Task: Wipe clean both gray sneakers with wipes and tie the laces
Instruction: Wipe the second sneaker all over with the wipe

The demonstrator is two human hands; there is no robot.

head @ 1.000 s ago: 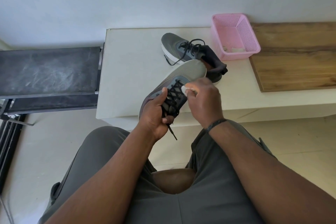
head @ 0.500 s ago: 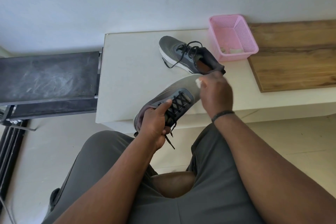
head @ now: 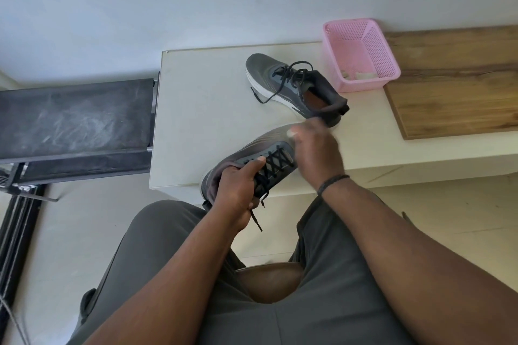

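— Wiping the toe, is that where things stand?

— Yes. The left hand grips the held sneaker at the collar, fingers curled round it, thumb lying along the laces. The right hand is curled on a white wipe, pressing it to the toe; that hand is blurred.

— And the other one?

— The second sneaker lies on the white table, just beside the pink basket, with its laces loose and trailing.

— So how far along?

— I'd judge early to middle. The held shoe is laced, but a loose lace end hangs below the left hand, so no bow yet. Whether the second shoe has been wiped, I cannot tell. Both pairs of laces remain to be tied.
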